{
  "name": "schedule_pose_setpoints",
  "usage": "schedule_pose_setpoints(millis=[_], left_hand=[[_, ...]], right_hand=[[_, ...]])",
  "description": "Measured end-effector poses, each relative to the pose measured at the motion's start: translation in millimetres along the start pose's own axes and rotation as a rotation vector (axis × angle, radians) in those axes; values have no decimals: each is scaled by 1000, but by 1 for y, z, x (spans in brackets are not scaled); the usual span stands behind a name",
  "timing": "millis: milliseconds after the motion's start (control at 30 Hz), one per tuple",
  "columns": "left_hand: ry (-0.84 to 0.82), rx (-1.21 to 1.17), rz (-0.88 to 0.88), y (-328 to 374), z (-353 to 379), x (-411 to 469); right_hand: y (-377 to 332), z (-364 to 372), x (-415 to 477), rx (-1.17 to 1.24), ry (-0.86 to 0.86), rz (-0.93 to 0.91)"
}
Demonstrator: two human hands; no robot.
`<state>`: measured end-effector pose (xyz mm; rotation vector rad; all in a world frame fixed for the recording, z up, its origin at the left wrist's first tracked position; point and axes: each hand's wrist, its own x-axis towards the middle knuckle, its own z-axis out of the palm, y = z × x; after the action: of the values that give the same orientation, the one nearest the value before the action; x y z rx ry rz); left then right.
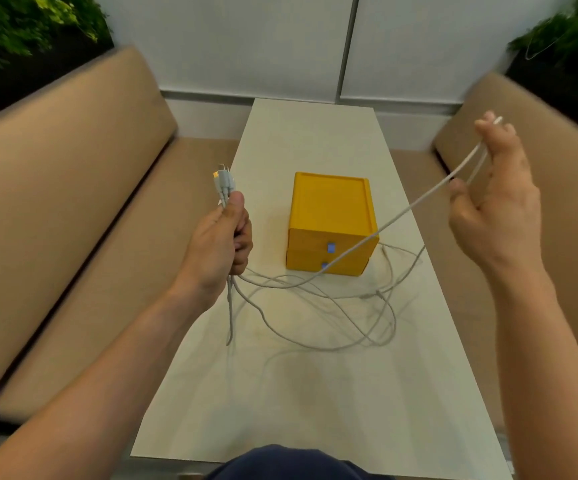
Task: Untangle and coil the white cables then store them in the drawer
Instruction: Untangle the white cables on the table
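My left hand (223,242) grips a bunch of white cables, with several plug ends (222,181) sticking up above my thumb. From below that fist the white cables (315,317) fall in loose tangled loops onto the white table (308,403). My right hand (495,199) is raised to the right, with one cable strand (415,202) looped over its spread fingers. That strand runs taut down to the left, across the front of the yellow drawer box (330,220). The box has two shut drawers with blue pulls.
Tan padded benches (72,209) run along both sides of the narrow table. Green plants (20,26) stand in the upper corners, and a white panel wall lies behind. My dark-clothed lap (291,464) shows at the bottom edge.
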<state>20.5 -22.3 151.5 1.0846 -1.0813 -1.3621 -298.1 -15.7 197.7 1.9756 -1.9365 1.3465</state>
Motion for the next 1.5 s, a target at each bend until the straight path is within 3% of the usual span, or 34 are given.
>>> schedule_pose_setpoints(millis=[167,233,433,567,633,767,833,900,1000,1067,1333,1500], left_hand=[[13,18,-12,-5,0,2],[10,11,-17,-7,0,3],[3,27,37,-4,6,0],[18,28,74,-1,6,-1],[25,22,69,-1,6,-1],[16,38,60,-6,8,-3],[12,49,58,-7,9,-5],[9,54,56,-6,9,-6],[8,56,55,-5,9,-7],[2,58,57,-5,10,-8],[-15,108,69,-2,9,-12],[6,113,58,-6,7,-9]], right_hand=[[-5,9,6,-39,53,-105],[-8,6,6,5,-56,-45],[5,15,-32,-13,-1075,343],[12,60,-113,-231,-1614,262],[4,80,-153,-257,-1723,212],[-10,89,-181,-48,-1784,321],[-3,80,-170,76,-1712,387],[15,73,-155,84,-1420,400],[67,80,-135,-172,-802,433],[105,91,-129,-307,-596,522],[145,118,-144,-506,-668,718],[118,90,-122,-607,-911,663]])
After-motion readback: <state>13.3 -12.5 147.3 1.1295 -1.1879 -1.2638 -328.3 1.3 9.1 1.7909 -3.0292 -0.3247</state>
